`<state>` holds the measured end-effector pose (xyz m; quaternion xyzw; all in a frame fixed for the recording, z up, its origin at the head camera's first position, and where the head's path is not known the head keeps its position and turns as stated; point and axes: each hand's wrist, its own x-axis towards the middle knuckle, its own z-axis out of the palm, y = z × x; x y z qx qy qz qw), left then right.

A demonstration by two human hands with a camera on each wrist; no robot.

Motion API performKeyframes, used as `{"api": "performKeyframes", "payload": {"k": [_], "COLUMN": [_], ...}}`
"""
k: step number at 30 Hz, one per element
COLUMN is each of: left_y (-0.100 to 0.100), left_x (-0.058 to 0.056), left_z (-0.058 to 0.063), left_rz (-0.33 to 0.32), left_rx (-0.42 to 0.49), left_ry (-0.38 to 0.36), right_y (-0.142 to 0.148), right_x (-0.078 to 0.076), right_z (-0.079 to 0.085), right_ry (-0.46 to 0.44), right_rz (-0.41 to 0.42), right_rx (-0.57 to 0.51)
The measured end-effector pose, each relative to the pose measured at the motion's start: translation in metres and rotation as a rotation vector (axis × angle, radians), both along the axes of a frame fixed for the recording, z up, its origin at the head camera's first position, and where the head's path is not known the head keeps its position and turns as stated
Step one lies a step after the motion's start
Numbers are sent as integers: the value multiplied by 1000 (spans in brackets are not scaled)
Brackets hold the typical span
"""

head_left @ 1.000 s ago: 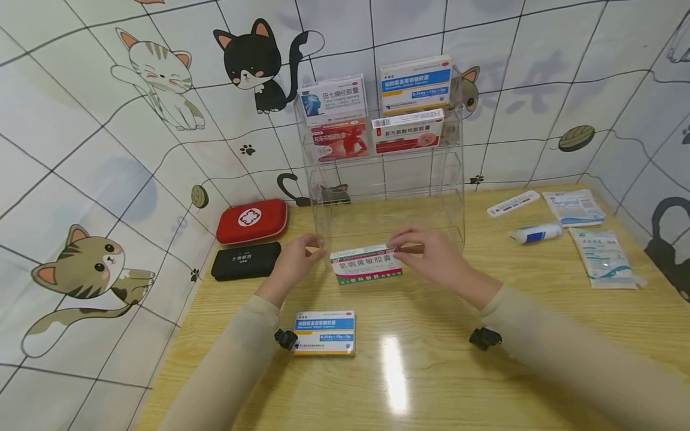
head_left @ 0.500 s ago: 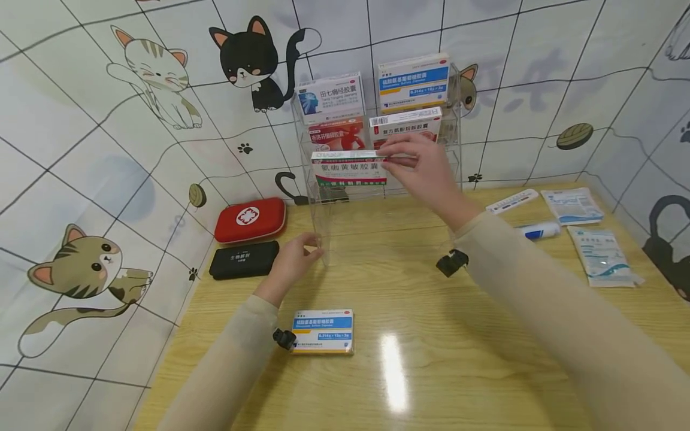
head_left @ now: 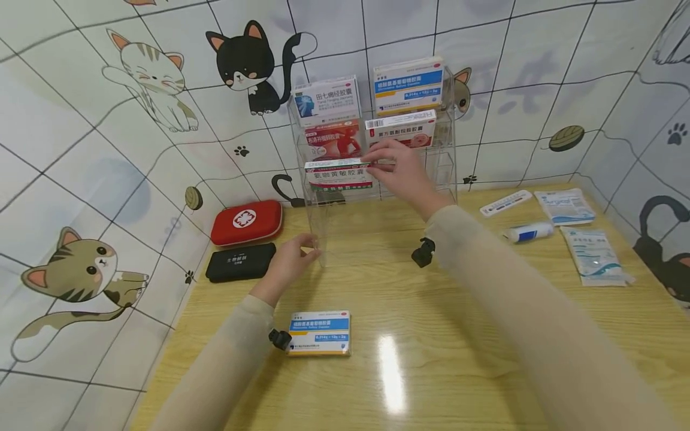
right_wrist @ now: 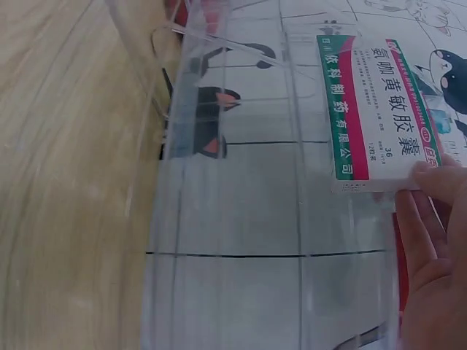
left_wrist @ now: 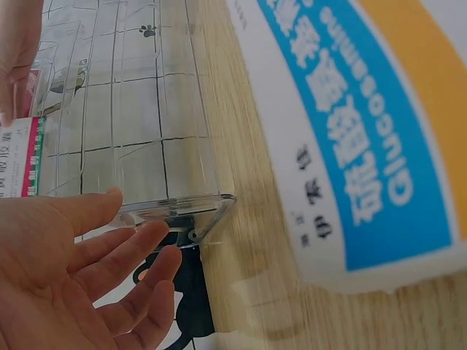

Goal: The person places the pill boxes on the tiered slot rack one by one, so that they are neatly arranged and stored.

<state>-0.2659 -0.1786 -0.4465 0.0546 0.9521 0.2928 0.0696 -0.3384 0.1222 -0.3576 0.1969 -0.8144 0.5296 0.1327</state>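
Note:
My right hand (head_left: 401, 176) pinches the right end of a white, green and red medicine box (head_left: 338, 176) between thumb and fingers. The box is upright at a middle tier of the clear acrylic rack (head_left: 454, 161), below a red medicine box (head_left: 333, 141). In the right wrist view, my thumb lies on the front of the medicine box (right_wrist: 376, 117). My left hand (head_left: 291, 263) holds the lower left side panel of the rack, its edge between thumb and fingers (left_wrist: 120, 266). A blue-and-white medicine box (head_left: 320, 335) lies on the table beside my left wrist.
Higher on the rack stand several boxes, among them a white one (head_left: 327, 103) and a blue-and-white one (head_left: 408, 88). A red first-aid case (head_left: 247, 222) and black pouch (head_left: 240, 262) lie left. At right are a white tube (head_left: 529, 232) and packets (head_left: 595, 256).
My right hand has lifted the white, green and red medicine box from low before the rack to a middle tier, moving slightly left lately. My left hand has stayed at the rack's side.

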Motion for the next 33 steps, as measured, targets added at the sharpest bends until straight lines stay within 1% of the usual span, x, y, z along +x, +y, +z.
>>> {"api": "performKeyframes", "payload": {"k": [4,8,10,13,15,17,19,21,23,28,31,33], "left_y": [0,0,-1,-1,-1,0,0,0,-1,-1,0,0], "left_x": [0,1,2,2,2,2,2,1,1,1,1,1], "left_z": [-1,-2,-3,-4,-5,-5,-5,-4,-2,0,0,0], "left_rz": [4,4,2,6,9,11,11,9,13,17,17,15], "left_rx": [-6,6,13,21,15,16,16,15,15,1,-1,-5], "left_ry": [-4,1,-3,-11,-10,-7,-5,-5,-4,-9,-10,-8], "right_y": [-3,-5,-6,-7,-8,-8,-9,-11,-15,-26,-33,-38], "right_x": [0,2,5,12,19,30,44,61,77,119,141,154], "right_z": [-9,-13,-15,-18,-19,-21,-25,-32,-42,-70,-85,-93], "right_ry": [-23,-6,23,110,154,186,189,172,183,153,55,-26], "right_rz": [4,-1,-9,-39,-51,-57,-22,25,88,229,284,315], "right_rx": [-4,-25,-23,25,64,114,141,181,235,401,451,463]}}
